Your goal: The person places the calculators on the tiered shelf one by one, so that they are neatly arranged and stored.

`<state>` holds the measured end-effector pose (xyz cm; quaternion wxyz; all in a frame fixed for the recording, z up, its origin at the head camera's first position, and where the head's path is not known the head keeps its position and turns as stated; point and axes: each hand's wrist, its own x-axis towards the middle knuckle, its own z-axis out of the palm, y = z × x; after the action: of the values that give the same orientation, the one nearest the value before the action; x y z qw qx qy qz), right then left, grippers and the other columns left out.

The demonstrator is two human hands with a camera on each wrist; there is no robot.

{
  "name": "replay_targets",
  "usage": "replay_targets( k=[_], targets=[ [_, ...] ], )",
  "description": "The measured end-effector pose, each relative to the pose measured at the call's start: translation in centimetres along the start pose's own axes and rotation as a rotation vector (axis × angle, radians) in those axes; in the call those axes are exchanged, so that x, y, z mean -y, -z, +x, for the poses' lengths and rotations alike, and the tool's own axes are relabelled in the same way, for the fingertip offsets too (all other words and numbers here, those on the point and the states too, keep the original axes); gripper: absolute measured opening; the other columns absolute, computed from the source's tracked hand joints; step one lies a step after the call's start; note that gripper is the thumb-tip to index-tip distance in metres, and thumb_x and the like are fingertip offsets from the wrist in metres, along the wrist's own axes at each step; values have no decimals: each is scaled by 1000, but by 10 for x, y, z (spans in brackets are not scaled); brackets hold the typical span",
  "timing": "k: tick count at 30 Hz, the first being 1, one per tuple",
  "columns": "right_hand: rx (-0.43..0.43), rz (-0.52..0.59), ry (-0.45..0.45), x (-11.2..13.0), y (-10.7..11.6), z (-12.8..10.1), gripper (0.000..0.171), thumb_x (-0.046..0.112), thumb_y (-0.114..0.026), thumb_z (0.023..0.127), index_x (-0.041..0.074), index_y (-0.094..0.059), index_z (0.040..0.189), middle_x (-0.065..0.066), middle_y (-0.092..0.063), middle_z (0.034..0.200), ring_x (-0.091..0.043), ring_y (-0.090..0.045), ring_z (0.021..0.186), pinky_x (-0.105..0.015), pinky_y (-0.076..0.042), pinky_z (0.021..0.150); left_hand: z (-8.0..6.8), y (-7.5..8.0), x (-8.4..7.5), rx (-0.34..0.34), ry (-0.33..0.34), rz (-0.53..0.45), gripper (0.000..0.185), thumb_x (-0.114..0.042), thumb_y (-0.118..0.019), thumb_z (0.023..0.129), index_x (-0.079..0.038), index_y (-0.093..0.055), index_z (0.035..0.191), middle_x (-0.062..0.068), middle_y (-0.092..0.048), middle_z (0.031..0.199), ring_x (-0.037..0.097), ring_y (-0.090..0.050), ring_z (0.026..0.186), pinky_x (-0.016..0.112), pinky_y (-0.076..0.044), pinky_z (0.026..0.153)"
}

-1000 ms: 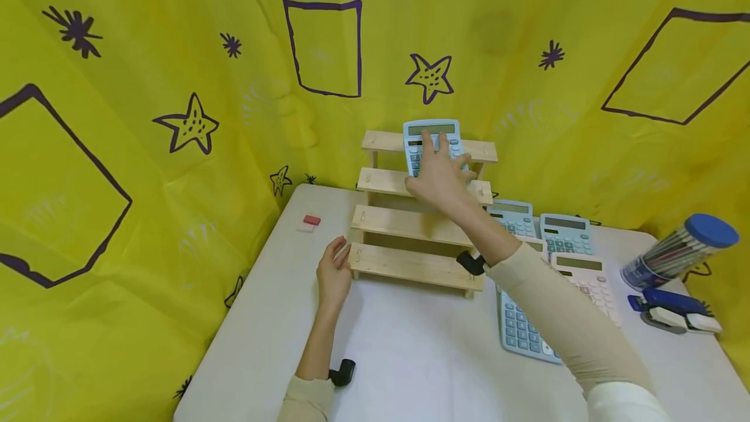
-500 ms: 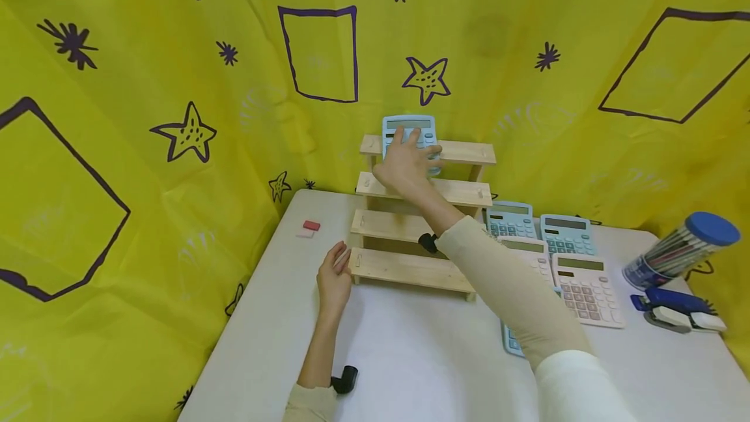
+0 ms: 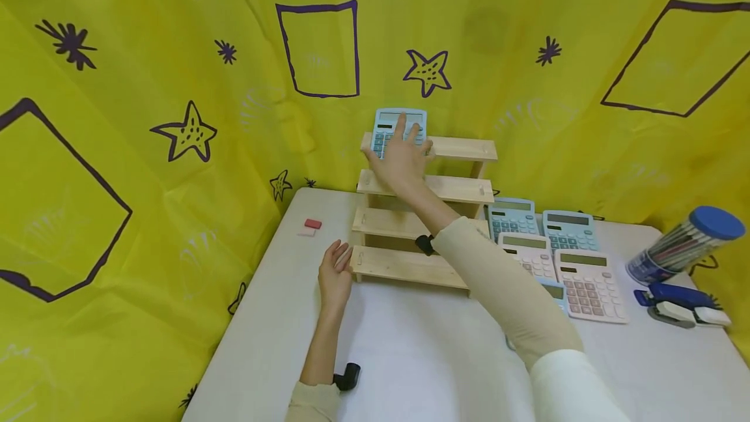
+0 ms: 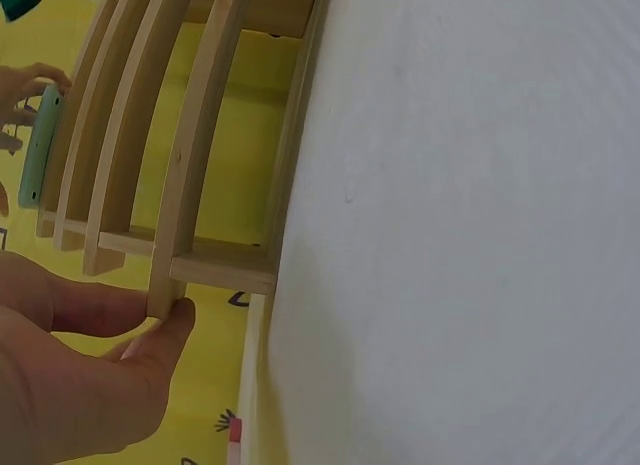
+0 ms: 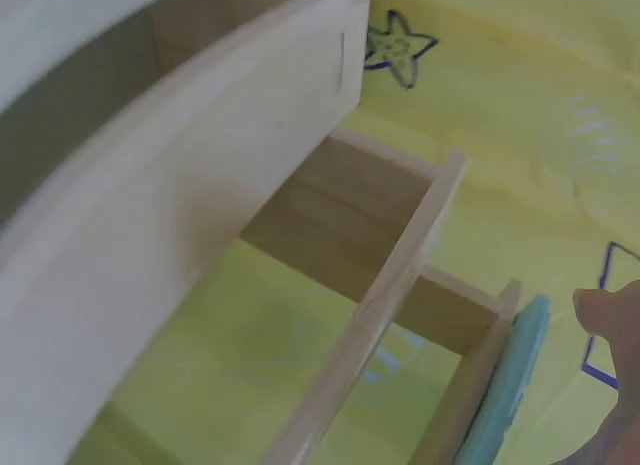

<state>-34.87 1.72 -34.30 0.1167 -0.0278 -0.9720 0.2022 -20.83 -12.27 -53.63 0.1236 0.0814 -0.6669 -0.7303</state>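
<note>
A light blue calculator (image 3: 387, 117) lies on the top step of a tiered wooden stand (image 3: 457, 187), at its left end. Over its keys, the right hand (image 3: 404, 160) spreads its fingers. The right wrist view has the thumb of the right hand (image 5: 618, 350) apart from the calculator (image 5: 512, 375); in the left wrist view a finger reaches the edge of the calculator (image 4: 40, 145). Meanwhile the left hand (image 3: 335, 279) pinches the left end of the stand's lowest step, clear in the left wrist view, where the left hand (image 4: 90, 375) has thumb and finger around the board (image 4: 195, 155).
Several blue and pink calculators (image 3: 592, 285) lie right of the stand, partly behind the right sleeve. Beyond them are a pencil tub with a blue lid (image 3: 674, 249) and staplers (image 3: 682, 301). A red eraser-like block (image 3: 313, 223) lies at left. A yellow curtain (image 3: 498, 70) hangs behind.
The right hand has carried the calculator left along the top step to its left end, and the calculator now sits there. The left hand has stayed at the lowest step.
</note>
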Motion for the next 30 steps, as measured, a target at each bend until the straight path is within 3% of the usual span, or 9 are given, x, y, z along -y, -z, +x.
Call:
replay_targets(
  k=[7, 14, 23, 30],
  targets=[
    [-14, 117, 83, -41, 16, -44, 107, 67, -63, 93, 13, -9, 168, -25, -12, 171, -59, -18, 150, -77, -25, 114, -1, 2, 2, 12, 62, -47, 68, 26, -43, 88, 9, -36, 154, 32, -52, 147, 42, -54, 137, 41, -46, 113],
    [15, 89, 152, -93, 27, -95, 101, 64, -64, 94, 13, -15, 168, -23, -14, 171, -56, -14, 153, -80, -21, 114, 0, 7, -6, 16, 102, -67, 63, 20, -48, 95, 6, -36, 155, 28, -52, 149, 39, -52, 140, 40, -45, 113],
    [82, 39, 131, -159, 42, -159, 101, 56, -69, 94, 9, -17, 167, -31, -17, 168, -65, -15, 148, -86, -19, 108, 2, 7, -4, 19, 142, -106, 67, 19, -49, 93, 5, -33, 156, 27, -54, 147, 36, -53, 140, 36, -47, 112],
    [81, 23, 108, -218, 51, -202, 98, 50, -74, 94, -1, -25, 162, -38, -26, 161, -67, -27, 141, -89, -30, 96, 3, 5, -2, 36, 153, -93, 68, 19, -50, 93, 6, -32, 157, 28, -53, 148, 36, -52, 141, 32, -47, 111]
  ],
)
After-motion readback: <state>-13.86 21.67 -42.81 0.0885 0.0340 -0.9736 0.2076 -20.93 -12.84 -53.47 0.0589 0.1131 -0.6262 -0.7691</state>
